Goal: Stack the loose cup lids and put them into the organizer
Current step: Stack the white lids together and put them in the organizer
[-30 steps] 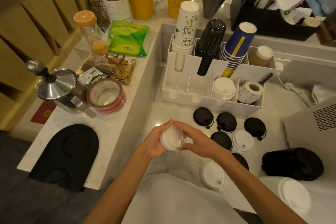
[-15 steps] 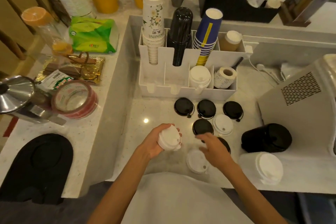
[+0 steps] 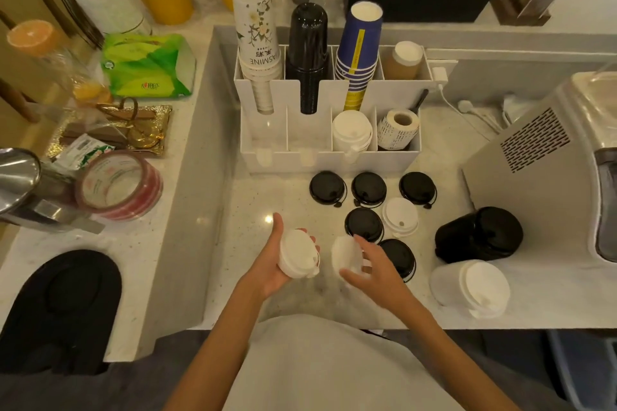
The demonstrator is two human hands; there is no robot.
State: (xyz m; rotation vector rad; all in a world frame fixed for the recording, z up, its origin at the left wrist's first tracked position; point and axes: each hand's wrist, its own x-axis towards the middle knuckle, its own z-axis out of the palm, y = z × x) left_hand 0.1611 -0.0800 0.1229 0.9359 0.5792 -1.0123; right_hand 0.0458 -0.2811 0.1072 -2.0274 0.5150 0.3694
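A person stands at a pale speckled counter (image 3: pixel 253 210), seen from above, with both bare arms reaching forward. The left hand (image 3: pixel 283 257) is curled around a small stack of white lids (image 3: pixel 297 257), held tilted just above the counter. The right hand (image 3: pixel 370 264) grips a single white lid (image 3: pixel 345 255) by its edge, fingers closed on it, just beside the stack but not touching it.

Loose lids lie on the counter beyond the hands. Three black lids (image 3: pixel 369 188) sit in a row in front of the organizer. Nearer, another black lid (image 3: pixel 364 223) lies next to a loose white lid (image 3: pixel 400 217), and one more black lid (image 3: pixel 400 255) is partly hidden behind the right hand.

The white organizer (image 3: pixel 329 157) stands at the back of the counter. Its rear row holds upright stacks of paper cups (image 3: pixel 255 30). In its front row, two left compartments look empty, the third holds white lids (image 3: pixel 352 130), and the fourth holds a roll of labels (image 3: pixel 399 128).

To the right, a black sleeve of lids (image 3: pixel 479 233) and a white sleeve of lids (image 3: pixel 470 287) lie on their sides.
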